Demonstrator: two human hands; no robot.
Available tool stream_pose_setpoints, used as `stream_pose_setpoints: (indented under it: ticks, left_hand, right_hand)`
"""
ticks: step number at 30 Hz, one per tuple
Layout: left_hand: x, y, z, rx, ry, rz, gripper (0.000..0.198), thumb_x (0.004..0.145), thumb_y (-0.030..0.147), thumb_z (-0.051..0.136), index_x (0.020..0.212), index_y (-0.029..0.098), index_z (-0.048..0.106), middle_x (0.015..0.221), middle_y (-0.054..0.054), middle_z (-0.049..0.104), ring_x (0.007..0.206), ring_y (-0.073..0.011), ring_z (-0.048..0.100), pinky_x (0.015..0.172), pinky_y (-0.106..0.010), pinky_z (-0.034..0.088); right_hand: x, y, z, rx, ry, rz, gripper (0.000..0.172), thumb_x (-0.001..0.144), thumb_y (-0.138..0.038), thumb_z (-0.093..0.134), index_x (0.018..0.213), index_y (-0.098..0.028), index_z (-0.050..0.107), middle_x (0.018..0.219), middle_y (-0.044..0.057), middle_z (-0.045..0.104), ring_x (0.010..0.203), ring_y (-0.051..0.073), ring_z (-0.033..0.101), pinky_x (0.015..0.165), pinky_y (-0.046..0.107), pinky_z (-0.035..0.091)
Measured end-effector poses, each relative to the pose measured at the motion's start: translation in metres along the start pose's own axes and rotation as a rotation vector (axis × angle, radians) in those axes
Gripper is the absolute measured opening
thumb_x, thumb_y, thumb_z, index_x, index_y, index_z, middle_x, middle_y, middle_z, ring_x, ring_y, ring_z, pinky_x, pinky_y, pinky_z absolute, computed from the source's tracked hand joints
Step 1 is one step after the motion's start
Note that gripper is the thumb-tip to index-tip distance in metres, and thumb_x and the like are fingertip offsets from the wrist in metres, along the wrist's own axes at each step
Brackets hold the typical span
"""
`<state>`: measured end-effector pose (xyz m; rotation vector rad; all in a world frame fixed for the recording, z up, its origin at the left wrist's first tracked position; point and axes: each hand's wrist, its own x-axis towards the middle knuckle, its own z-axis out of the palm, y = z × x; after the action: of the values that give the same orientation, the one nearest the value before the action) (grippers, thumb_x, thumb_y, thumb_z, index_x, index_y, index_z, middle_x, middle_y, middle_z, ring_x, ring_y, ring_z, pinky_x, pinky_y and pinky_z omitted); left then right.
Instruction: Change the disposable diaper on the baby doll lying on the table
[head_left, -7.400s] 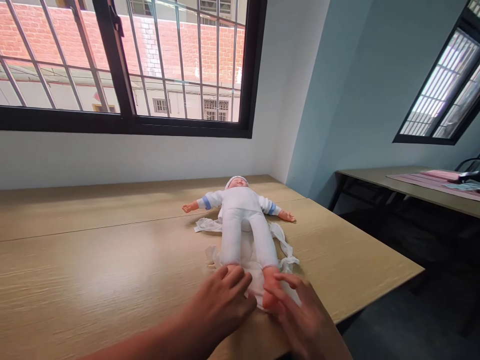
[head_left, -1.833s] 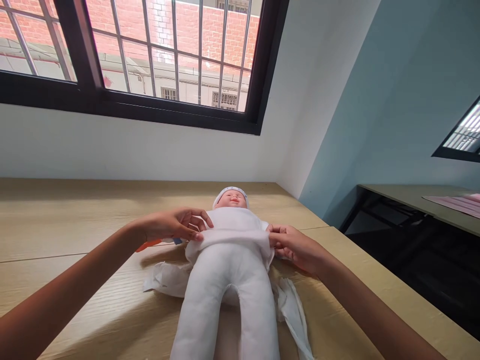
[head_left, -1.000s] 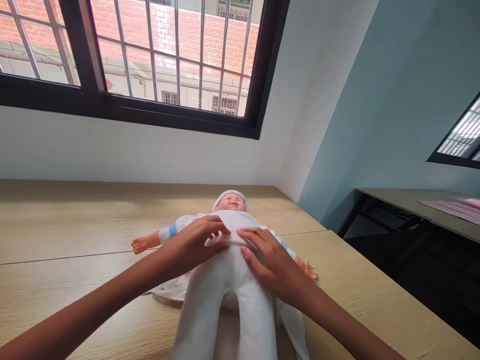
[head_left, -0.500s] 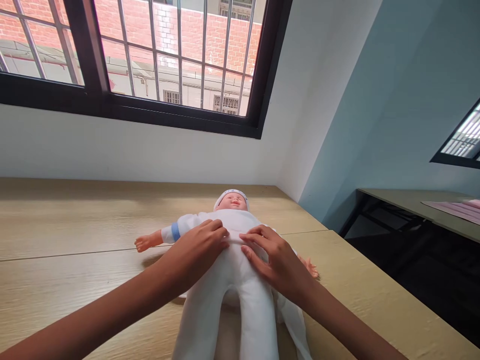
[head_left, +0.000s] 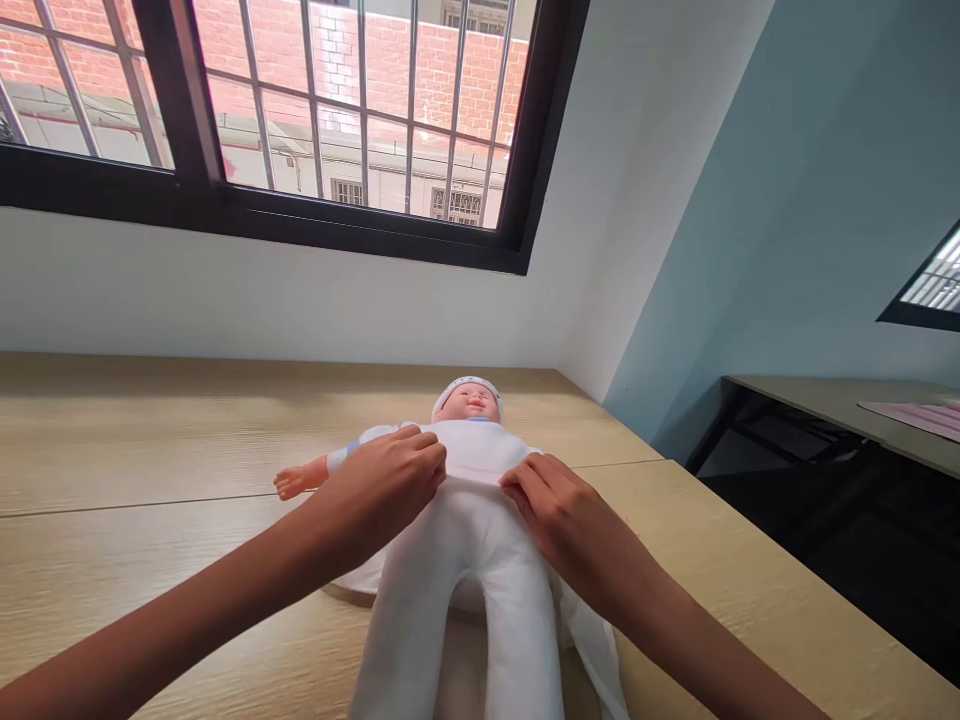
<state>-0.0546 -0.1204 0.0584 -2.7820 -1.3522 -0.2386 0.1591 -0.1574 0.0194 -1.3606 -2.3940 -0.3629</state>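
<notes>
A baby doll in a white cap lies on its back, its head toward the wall. White trousers cover its legs, which point toward me. My left hand is closed in a pinch on the trousers' waistband at the doll's belly. On the other side of the belly, my right hand pinches the same waistband, which is stretched between them. The white top shows above the band. The doll's one arm sticks out at left; my right hand mostly hides the other.
Loose white cloth hangs out beside and under the doll on the wooden table. Behind stand a white wall and a barred window. Past the table's right edge is another table with a pink sheet on it.
My hands have moved apart, and the waistband is now pulled wider and lifted slightly. The fingers of my right hand have closed from a looser hold into a pinch.
</notes>
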Motion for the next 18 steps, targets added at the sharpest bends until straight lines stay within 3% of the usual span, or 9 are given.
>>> stream_pose_setpoints:
  ticks: [7,11,14,18]
  left_hand:
    - [0.000,0.001,0.006,0.073,0.001,0.054,0.024,0.088,0.008,0.037,0.075,0.015,0.055,0.079,-0.004,0.060,0.077,-0.0186,0.054,0.069,-0.031,0.040]
    - [-0.002,-0.003,0.008,-0.169,0.027,0.038,0.021,0.090,0.015,0.040,0.075,0.017,0.056,0.084,-0.001,0.060,0.073,-0.0150,0.054,0.063,-0.027,0.038]
    - [-0.002,-0.011,0.013,-0.375,0.093,0.037,0.015,0.092,0.024,0.044,0.085,0.020,0.058,0.095,0.000,0.060,0.083,-0.0153,0.055,0.071,-0.027,0.040]
    - [0.002,-0.019,0.020,-0.486,0.125,0.079,0.018,0.093,0.025,0.043,0.090,0.021,0.061,0.100,0.000,0.061,0.090,-0.0155,0.055,0.080,-0.028,0.041]
  right_hand:
    - [-0.003,0.000,-0.005,0.071,-0.069,0.009,0.021,0.094,-0.005,0.040,0.082,-0.018,0.053,0.084,0.002,0.057,0.072,0.015,0.054,0.061,0.029,0.042]
    - [0.001,-0.003,-0.010,0.220,-0.064,0.056,0.018,0.097,-0.013,0.041,0.087,-0.018,0.056,0.087,0.001,0.059,0.076,0.015,0.055,0.065,0.029,0.043]
    - [0.004,-0.003,-0.011,0.310,-0.010,0.070,0.016,0.096,-0.013,0.043,0.094,-0.018,0.058,0.093,0.002,0.061,0.081,0.015,0.056,0.069,0.030,0.044]
    - [0.006,0.003,-0.006,0.376,0.004,0.113,0.021,0.094,-0.011,0.046,0.107,-0.019,0.060,0.101,0.003,0.062,0.090,0.017,0.058,0.074,0.031,0.045]
